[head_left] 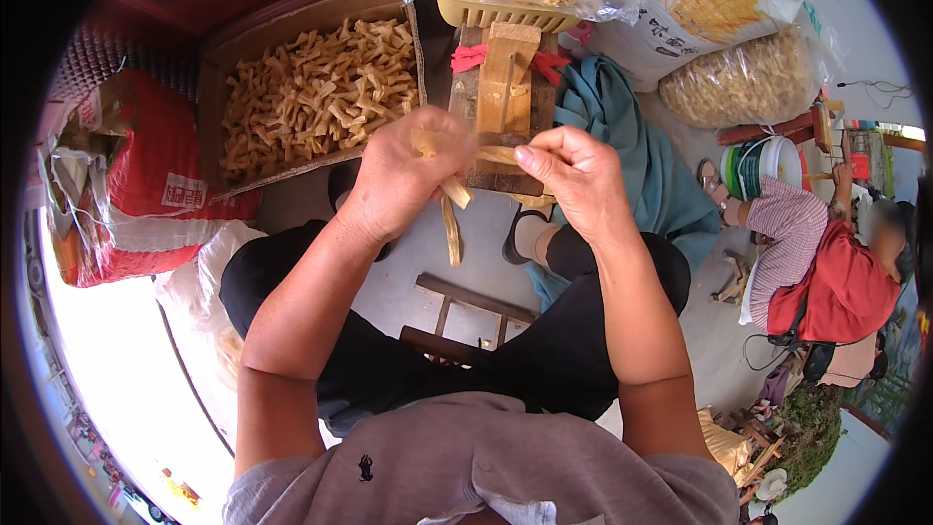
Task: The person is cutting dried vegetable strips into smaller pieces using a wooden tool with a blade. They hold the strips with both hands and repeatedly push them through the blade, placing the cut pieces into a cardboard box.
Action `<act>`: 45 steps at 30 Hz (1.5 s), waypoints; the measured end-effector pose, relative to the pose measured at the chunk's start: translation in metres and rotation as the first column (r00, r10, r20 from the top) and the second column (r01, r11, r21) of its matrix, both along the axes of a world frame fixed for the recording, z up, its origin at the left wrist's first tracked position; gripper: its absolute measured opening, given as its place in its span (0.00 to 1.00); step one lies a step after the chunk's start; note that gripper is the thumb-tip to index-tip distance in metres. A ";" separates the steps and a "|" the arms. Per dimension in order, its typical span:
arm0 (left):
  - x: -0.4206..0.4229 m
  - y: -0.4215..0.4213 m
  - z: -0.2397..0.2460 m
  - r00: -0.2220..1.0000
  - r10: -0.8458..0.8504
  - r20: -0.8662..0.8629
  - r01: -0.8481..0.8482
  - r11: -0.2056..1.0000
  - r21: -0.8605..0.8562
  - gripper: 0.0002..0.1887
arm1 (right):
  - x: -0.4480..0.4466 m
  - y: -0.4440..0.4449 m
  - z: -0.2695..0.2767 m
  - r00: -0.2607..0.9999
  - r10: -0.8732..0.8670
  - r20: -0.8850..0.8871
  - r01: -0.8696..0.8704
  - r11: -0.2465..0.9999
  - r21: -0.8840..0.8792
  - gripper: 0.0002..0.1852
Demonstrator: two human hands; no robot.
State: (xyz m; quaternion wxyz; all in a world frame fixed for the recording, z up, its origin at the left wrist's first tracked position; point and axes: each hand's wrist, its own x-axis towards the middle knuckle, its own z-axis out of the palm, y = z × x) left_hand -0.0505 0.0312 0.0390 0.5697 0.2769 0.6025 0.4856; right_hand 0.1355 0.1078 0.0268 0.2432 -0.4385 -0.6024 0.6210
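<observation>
Between my hands is a pale yellow, flat dried strip (pixel 498 154), perhaps plant material or dried food. My left hand (pixel 419 160), partly blurred, is closed around folded strips, with two ends (pixel 453 226) hanging below it. My right hand (pixel 576 171) pinches the strip's other end between thumb and fingers. Just beyond the hands stands a wooden block jig (pixel 504 106) with an upright piece, a thin rod and red cloth ties. Left of it, a cardboard box (pixel 421 51) holds a heap of small knotted pieces (pixel 313 87) of similar colour.
A yellow plastic basket (pixel 503 14) lined with clear plastic holds flat strips behind the jig. Teal cloth (pixel 619 146), a white sack (pixel 700 7) and a clear bag of pieces (pixel 743 80) lie right. Red bags (pixel 153 182) stand left. Another person (pixel 831 277) sits far right.
</observation>
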 end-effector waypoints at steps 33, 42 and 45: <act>-0.003 -0.031 0.021 0.848 -0.527 -0.057 0.522 0.812 0.261 0.25 | -0.009 -0.008 0.018 0.976 0.207 0.073 -0.213 0.821 0.530 0.06; -0.004 -0.021 0.002 0.475 0.245 -0.845 0.599 0.613 0.515 0.15 | -0.025 -0.036 -0.002 0.880 -0.040 -0.474 -0.324 0.679 -0.659 0.06; -0.002 -0.020 -0.004 0.539 0.262 -0.800 0.465 0.700 0.543 0.16 | -0.025 -0.026 0.002 0.856 -0.154 -0.494 -0.164 0.825 -0.541 0.06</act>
